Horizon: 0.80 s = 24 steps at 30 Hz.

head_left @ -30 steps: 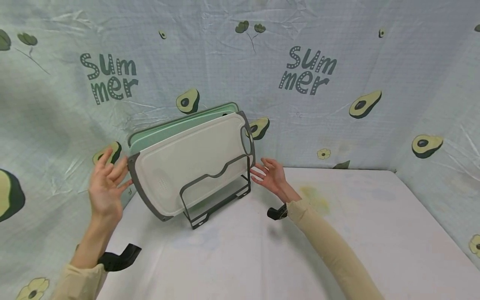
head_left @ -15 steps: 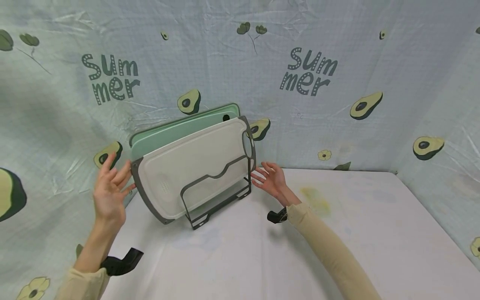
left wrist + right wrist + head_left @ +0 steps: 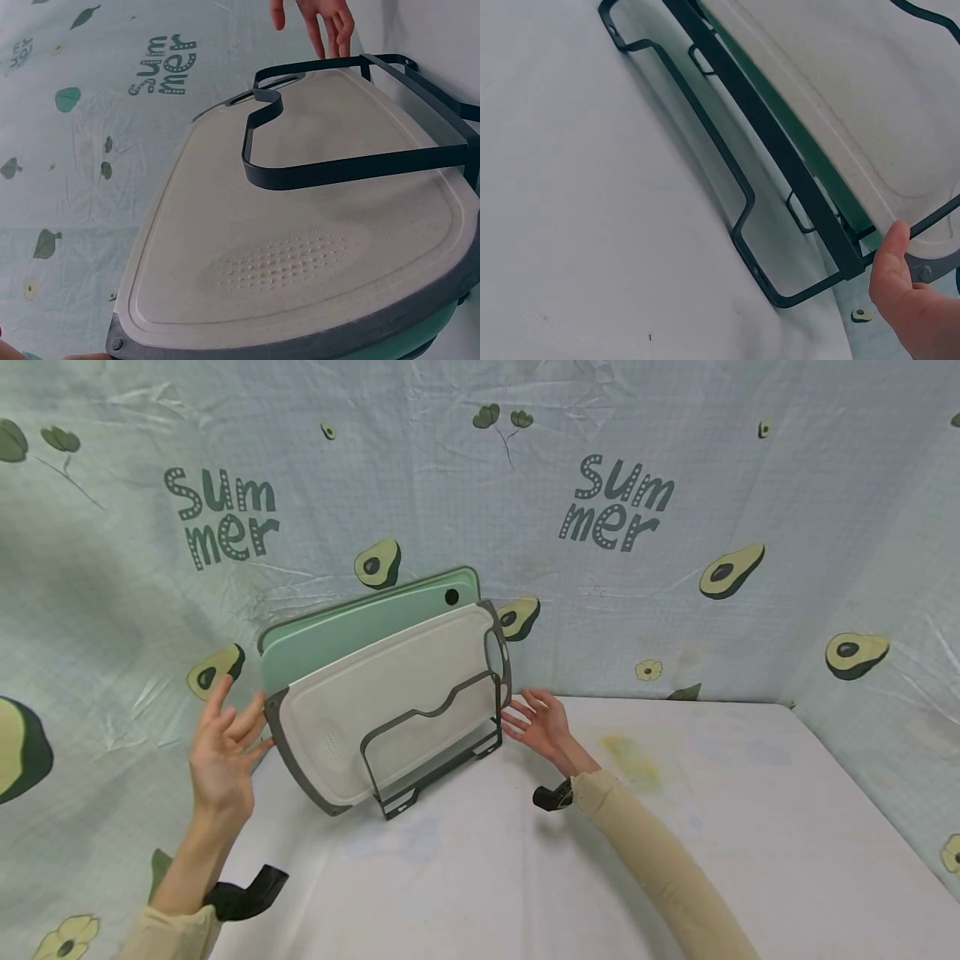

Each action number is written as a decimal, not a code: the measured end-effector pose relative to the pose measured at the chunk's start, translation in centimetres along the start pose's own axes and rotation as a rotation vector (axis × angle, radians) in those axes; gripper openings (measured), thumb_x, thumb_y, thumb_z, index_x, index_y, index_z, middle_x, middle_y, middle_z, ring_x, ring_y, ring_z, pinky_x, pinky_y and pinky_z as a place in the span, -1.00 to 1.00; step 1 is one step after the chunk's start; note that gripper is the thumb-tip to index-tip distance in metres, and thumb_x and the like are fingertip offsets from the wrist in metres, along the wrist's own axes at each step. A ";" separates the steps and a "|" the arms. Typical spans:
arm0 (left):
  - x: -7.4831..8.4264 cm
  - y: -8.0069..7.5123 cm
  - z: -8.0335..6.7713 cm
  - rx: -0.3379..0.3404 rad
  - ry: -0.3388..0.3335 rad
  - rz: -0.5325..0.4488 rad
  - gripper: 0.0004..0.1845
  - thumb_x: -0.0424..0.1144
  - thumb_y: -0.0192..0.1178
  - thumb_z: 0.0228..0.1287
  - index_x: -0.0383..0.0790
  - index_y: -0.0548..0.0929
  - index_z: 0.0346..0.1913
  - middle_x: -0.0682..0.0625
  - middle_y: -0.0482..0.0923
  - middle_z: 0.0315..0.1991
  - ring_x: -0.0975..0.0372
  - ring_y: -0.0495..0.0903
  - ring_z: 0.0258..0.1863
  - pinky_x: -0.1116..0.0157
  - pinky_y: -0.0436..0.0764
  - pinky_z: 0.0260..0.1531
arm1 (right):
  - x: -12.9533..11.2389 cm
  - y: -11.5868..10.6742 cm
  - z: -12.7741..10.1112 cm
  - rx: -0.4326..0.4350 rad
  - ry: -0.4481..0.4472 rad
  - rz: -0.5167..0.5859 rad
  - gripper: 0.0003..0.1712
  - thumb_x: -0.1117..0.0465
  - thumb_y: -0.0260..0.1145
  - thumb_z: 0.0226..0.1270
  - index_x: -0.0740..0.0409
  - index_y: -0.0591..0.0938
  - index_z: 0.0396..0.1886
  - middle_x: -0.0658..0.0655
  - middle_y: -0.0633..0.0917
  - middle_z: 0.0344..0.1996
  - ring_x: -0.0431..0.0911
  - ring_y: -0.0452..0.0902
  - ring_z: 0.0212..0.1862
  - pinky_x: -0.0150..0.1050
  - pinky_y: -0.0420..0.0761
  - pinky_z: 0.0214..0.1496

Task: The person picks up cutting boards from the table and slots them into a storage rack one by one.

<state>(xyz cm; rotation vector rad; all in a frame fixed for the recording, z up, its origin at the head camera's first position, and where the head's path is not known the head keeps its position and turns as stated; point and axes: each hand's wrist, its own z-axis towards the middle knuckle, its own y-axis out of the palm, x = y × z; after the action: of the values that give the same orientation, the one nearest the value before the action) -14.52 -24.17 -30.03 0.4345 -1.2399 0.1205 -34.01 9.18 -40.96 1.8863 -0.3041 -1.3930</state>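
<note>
A white cutting board (image 3: 397, 693) with grey ends slants in a black wire rack (image 3: 447, 770), behind its front loop. My left hand (image 3: 222, 768) is at the board's left end, palm up, fingers extended, fingertips right at the upper corner. At the lower right end my right hand (image 3: 546, 727) has its fingers loosely bent against the board's edge. In the right wrist view, the thumb of the right hand (image 3: 915, 307) lies at the board's lower corner beside the rack's wire. Behind the white board stand green boards (image 3: 352, 639), partly hidden by it.
The rack's feet stand on a white table (image 3: 465, 877), which has a yellowish stain (image 3: 630, 760) right of the right hand. A cloth backdrop (image 3: 480, 502) printed with avocados and "summer" surrounds the table. Each wrist wears a black camera mount (image 3: 247, 893).
The white board has sunk lower in the rack, showing more of the green board and its dark hole. My left hand has moved down and slightly right with it; the right hand barely moves.
</note>
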 end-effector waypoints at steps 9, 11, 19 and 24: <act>-0.3 0.2 -0.3 0.003 0.009 0.041 -0.52 -0.09 -0.35 0.37 0.22 0.04 0.34 -0.12 0.03 0.34 0.09 0.03 0.36 -0.11 -0.15 0.28 | 1.1 -1.1 0.6 -0.030 -0.035 -0.080 -0.27 -0.08 -0.04 0.25 0.01 0.02 0.37 0.24 -0.02 0.38 0.17 0.11 0.31 -0.03 0.24 0.26; -0.4 0.3 -0.3 0.010 0.013 0.044 -0.52 -0.10 -0.34 0.37 0.22 0.05 0.34 -0.12 0.03 0.34 0.10 0.03 0.36 -0.10 -0.14 0.28 | 1.0 -1.0 0.5 -0.016 -0.024 -0.050 -0.34 -0.05 -0.05 0.26 0.00 0.08 0.33 0.23 -0.02 0.38 0.19 0.08 0.32 0.00 0.18 0.29; -0.6 0.5 -0.3 0.013 0.017 0.042 -0.52 -0.13 -0.34 0.37 0.21 0.05 0.34 -0.09 0.04 0.35 0.14 0.04 0.36 -0.07 -0.12 0.29 | 0.8 0.0 -0.3 0.029 0.033 0.005 -0.62 0.03 -0.15 0.33 -0.03 0.22 0.12 0.18 -0.08 0.40 0.14 -0.06 0.38 0.03 0.02 0.36; -0.7 0.7 -0.2 0.000 0.016 0.041 -0.51 -0.14 -0.35 0.37 0.19 0.04 0.35 -0.09 0.03 0.35 0.13 0.01 0.37 -0.06 -0.12 0.29 | 0.8 -0.2 -0.4 0.022 0.031 0.010 -0.37 0.02 -0.15 0.32 -0.02 -0.01 0.36 0.15 -0.09 0.41 0.12 -0.07 0.38 0.01 0.04 0.36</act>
<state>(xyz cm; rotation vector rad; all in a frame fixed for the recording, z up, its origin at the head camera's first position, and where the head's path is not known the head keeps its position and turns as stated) -14.77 -23.37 -30.61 0.4076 -1.2336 0.1580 -33.39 9.00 -41.63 1.9205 -0.3144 -1.3574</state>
